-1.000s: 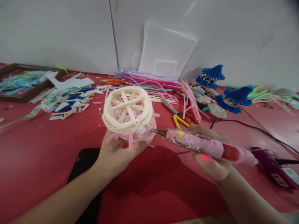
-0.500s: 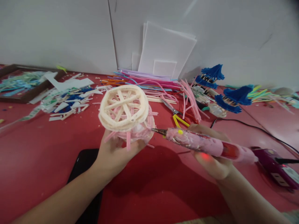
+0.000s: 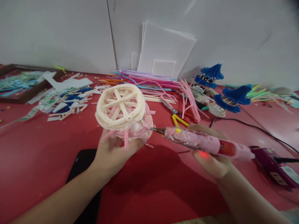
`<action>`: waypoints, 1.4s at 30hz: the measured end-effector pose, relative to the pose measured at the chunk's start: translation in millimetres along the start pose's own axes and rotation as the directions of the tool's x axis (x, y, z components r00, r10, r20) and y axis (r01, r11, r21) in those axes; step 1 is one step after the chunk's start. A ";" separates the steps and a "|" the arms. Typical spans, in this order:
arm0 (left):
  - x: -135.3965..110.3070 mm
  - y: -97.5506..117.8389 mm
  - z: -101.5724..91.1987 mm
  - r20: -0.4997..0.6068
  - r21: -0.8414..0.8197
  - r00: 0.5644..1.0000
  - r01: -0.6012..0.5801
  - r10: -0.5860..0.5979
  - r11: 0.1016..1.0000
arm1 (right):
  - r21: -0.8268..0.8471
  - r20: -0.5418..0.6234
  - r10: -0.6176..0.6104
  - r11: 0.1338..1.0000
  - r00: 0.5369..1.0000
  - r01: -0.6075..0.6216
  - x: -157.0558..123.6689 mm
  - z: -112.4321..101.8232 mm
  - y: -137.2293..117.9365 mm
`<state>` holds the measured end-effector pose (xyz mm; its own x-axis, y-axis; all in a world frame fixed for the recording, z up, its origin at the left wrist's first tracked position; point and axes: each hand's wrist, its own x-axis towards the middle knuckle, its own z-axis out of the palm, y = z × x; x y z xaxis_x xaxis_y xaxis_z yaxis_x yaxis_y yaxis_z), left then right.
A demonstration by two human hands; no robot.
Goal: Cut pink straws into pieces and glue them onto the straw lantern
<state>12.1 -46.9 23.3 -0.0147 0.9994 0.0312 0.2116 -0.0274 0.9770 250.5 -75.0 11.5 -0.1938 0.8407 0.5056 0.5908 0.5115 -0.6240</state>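
A round openwork model of cream and pink fuzzy stems (image 3: 120, 104), its cream spoked wheel uppermost and tilted toward the viewer, is held above the bench (image 3: 144, 196), left of centre; the left hand (image 3: 113, 158) grips it from below, thumb along the lower pink part, the other fingers largely hidden behind it. A pink, pen-shaped glue gun with a dark metal nozzle (image 3: 198, 140) lies to the right of the model; its long axis runs nearly level across the view, dropping slightly toward the rear, with the nozzle directed left at the model's lower right edge; the tip is at or just beside that edge, and contact cannot be told. The right hand (image 3: 213, 163) is closed around the barrel; the left hand is the nearer to the junction of nozzle and model. Behind the glue gun are scissors with a yellow handle (image 3: 173, 110) and a loose bundle of pink fuzzy stems (image 3: 188, 99); a flat black slab (image 3: 85, 158) lies partly beneath the left forearm; a purple power strip (image 3: 275, 169) stands at far right.
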 end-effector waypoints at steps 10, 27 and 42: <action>2.8 -4.4 4.6 -0.057 -0.178 0.998 0.022 -0.033 0.984 | 0.009 -0.027 -0.039 0.999 0.999 0.039 4.5 0.4 1.2; 10.0 -11.5 4.4 -0.072 -0.295 0.997 0.012 -0.034 0.955 | -0.684 0.122 0.308 0.715 0.944 -0.145 11.9 15.2 19.1; 8.3 -8.1 4.0 -0.008 -0.305 1.000 0.023 -0.027 0.952 | -0.448 0.320 0.116 0.893 0.940 0.042 5.6 68.1 -19.9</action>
<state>14.1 -38.3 14.9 -0.0285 0.9996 0.0069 -0.0966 -0.0097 0.9953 184.3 -68.3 -13.9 -0.3644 0.9067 0.2122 0.8702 0.4127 -0.2692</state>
